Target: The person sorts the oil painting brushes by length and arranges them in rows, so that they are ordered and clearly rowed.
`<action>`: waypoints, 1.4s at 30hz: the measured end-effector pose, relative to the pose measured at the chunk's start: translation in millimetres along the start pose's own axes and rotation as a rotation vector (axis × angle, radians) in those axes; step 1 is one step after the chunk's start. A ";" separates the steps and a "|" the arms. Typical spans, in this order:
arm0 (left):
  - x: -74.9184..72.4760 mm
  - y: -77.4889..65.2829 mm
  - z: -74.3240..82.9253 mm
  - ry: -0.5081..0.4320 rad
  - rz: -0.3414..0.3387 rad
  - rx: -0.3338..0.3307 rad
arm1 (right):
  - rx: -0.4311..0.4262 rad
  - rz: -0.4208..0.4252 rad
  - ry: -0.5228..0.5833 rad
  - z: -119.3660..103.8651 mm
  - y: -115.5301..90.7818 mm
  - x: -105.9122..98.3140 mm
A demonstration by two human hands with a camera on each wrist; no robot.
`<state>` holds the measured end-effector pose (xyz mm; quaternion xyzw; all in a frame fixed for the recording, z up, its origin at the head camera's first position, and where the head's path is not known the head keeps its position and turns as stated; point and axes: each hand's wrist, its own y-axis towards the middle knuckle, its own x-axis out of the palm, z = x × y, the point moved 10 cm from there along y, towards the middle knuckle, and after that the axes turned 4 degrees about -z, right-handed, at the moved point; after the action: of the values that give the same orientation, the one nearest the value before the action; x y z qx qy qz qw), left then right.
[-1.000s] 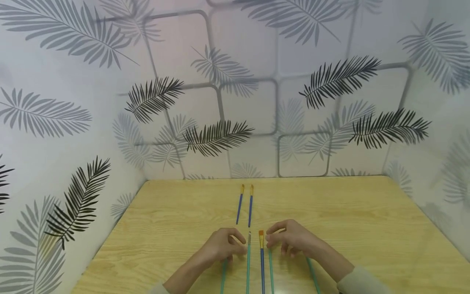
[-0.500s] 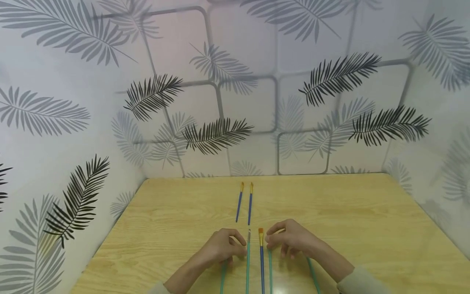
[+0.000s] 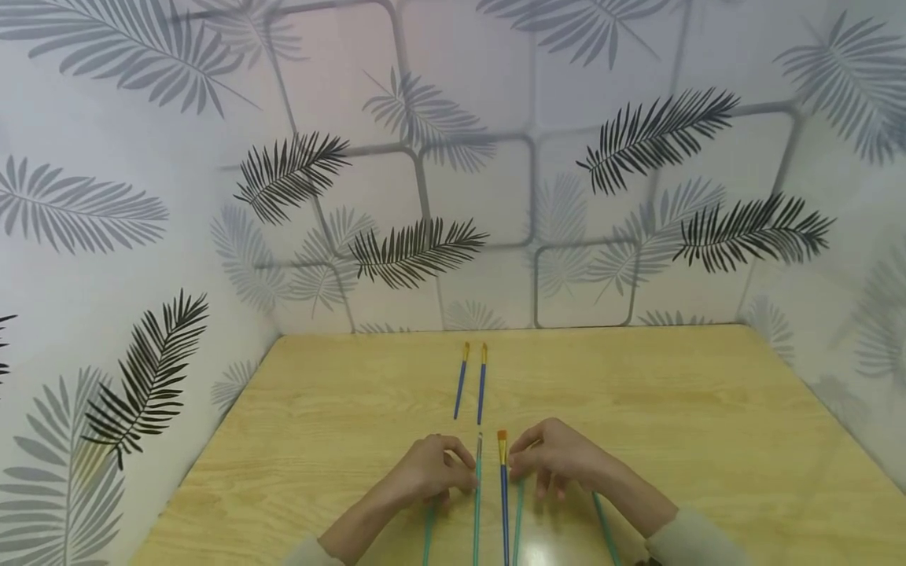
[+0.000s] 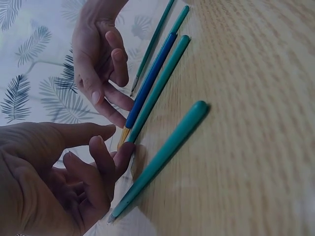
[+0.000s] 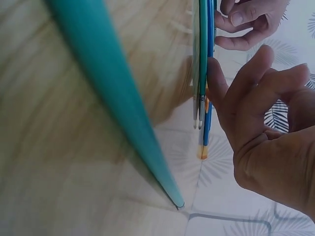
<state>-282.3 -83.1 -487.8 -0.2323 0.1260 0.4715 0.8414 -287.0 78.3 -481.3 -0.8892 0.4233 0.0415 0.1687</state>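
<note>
Both hands hover low over a row of paintbrushes. My left hand has relaxed, slightly bent fingers, their tips right at a thin teal paintbrush. Beside that brush lies a blue paintbrush with a wide orange-brown head. My right hand has its thumb and index finger loosely bent, tips at the upper end of another teal paintbrush, whose head they hide. An outer teal paintbrush passes under my left hand, and one more teal paintbrush runs under my right wrist.
Farther back on the wooden table lie two blue paintbrushes, a left one and a right one, with golden ferrules. A wall with feather patterns stands behind the table's far edge.
The near end of the teal paintbrush at my right hand has swung left toward the blue one. Both hands stay nearly in place; the head view has tilted slightly downward.
</note>
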 end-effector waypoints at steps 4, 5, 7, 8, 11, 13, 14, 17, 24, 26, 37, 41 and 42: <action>1.5 -0.6 1.2 0.006 -0.002 -0.007 | -0.011 -0.005 -0.023 -4.4 0.7 4.0; 2.1 -1.0 1.7 0.010 -0.001 -0.009 | -0.012 -0.003 -0.032 -5.0 1.0 4.8; 3.1 -1.3 3.1 0.031 -0.001 -0.006 | -0.014 0.000 -0.049 -5.5 1.9 6.5; 3.5 -1.4 4.2 0.045 -0.001 -0.002 | -0.013 0.004 -0.059 -5.5 2.4 7.0; 4.0 -1.5 7.8 0.087 0.003 0.015 | -0.011 0.014 -0.094 -5.6 4.1 8.2; 4.3 -1.3 9.5 0.106 0.010 0.018 | -0.012 0.018 -0.112 -6.3 5.1 8.7; 4.4 -1.1 10.4 0.115 0.014 0.020 | -0.017 0.016 -0.119 -7.1 5.6 9.4; 4.1 0.4 10.9 0.149 0.037 0.010 | -0.033 0.013 -0.129 -9.2 7.0 11.3; 4.5 6.2 11.1 0.290 0.098 -0.001 | -0.023 0.019 -0.172 -9.1 11.2 15.1; 4.8 7.5 12.1 0.325 0.113 0.007 | -0.010 0.023 -0.206 -8.8 13.0 16.2; 7.3 7.4 22.5 0.435 0.172 0.019 | 0.015 0.045 -0.293 -6.5 20.7 17.9; 7.7 7.1 24.6 0.417 0.167 0.013 | 0.014 0.052 -0.316 -7.0 22.6 18.5; 7.9 7.3 24.9 0.416 0.163 0.013 | 0.015 0.052 -0.314 -7.2 22.7 19.2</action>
<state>-284.6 -61.3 -471.7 -0.3083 0.3181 0.4791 0.7577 -292.7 48.5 -484.8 -0.8592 0.4148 0.1814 0.2382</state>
